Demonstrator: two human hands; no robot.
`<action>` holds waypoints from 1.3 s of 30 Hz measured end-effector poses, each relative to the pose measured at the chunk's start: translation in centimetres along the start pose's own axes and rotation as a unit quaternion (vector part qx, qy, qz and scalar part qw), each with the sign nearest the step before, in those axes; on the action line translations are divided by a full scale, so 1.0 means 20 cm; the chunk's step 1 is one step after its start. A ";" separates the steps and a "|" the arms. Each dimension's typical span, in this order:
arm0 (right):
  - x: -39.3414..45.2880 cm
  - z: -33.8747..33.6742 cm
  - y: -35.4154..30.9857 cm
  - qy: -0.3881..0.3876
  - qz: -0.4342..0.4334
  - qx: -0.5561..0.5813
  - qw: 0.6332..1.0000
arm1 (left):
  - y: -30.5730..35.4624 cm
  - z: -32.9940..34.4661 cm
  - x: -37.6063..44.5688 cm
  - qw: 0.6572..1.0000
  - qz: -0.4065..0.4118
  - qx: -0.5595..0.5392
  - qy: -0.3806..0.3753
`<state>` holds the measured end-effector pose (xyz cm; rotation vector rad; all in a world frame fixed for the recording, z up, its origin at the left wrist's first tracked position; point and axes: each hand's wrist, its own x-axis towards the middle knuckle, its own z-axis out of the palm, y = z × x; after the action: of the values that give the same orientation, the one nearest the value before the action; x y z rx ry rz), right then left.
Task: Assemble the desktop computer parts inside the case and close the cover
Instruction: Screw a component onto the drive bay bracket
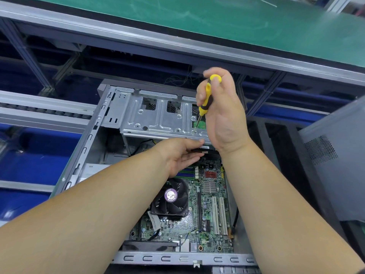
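Screw driven at the drive cage

The right hand (221, 107) gripped a yellow screwdriver (207, 95) upright — its tip on a screw (194, 132) in the drive cage (158, 117) of the open case (87, 147). The left hand (177, 155) reached under the cage's edge, fingers straight. The fan (169, 198) label was unreadable.

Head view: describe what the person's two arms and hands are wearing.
Nothing shows on either. The left hand and right hand are bare, without gloves, rings or watch. Both forearms are uncovered up to the frame's edge, with no sleeve or wrist strap in view.
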<state>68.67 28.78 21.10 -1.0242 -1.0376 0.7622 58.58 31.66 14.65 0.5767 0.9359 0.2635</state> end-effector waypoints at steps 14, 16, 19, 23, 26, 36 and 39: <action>-0.02 0.01 -0.01 -0.019 0.001 0.000 1.000 | 0.00 0.00 -0.01 1.000 0.002 0.003 0.003; -0.02 0.01 -0.01 -0.017 -0.006 -0.004 1.000 | 0.00 0.00 -0.01 1.000 0.002 0.002 0.002; -0.01 0.01 -0.01 -0.020 0.004 0.008 1.000 | 0.00 0.00 -0.01 1.000 0.003 0.003 0.001; 0.00 0.01 0.00 -0.020 0.015 0.018 1.000 | 0.00 0.00 -0.01 1.000 0.005 0.003 0.002; 0.02 0.01 0.00 0.005 0.020 0.047 0.999 | 0.00 0.00 -0.01 1.000 0.006 0.000 0.001; 0.02 -0.02 0.01 -0.002 0.027 0.061 0.998 | 0.00 0.00 0.00 1.000 0.005 -0.001 0.000; 0.01 -0.04 0.01 -0.013 0.028 0.068 0.997 | 0.00 0.00 0.00 1.000 0.006 -0.002 0.003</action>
<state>69.58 28.85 20.86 -0.9316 -0.9678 0.8829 58.56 31.60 14.66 0.5781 0.9370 0.2778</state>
